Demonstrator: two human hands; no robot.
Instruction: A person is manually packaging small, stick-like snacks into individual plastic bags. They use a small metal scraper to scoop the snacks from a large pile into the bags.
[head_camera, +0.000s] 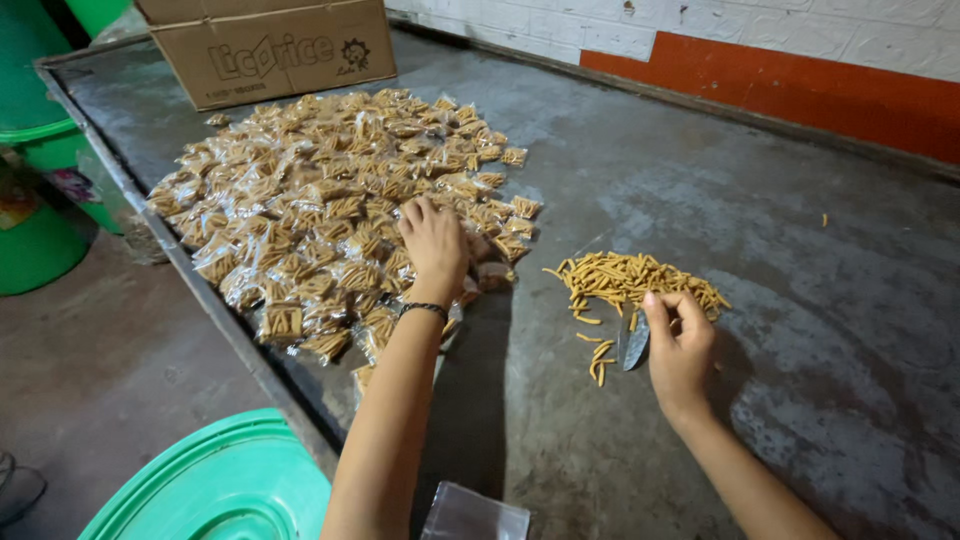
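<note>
Our left hand (433, 243) lies palm down, fingers loosely spread, on the near edge of a heap of small sealed snack packets (330, 210) at eleven o'clock, apparently adding to it. Our right hand (680, 345), at three o'clock, pinches a small clear bag (634, 345), fingers closed on it, beside loose yellow snack sticks (630, 280) on the grey table (780, 250), handy for filling.

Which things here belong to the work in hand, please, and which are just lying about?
In use:
left hand on the packets
right hand holding a blade by the loose sticks
empty bag

Lying about:
cardboard box
green lid
green tubs
</note>
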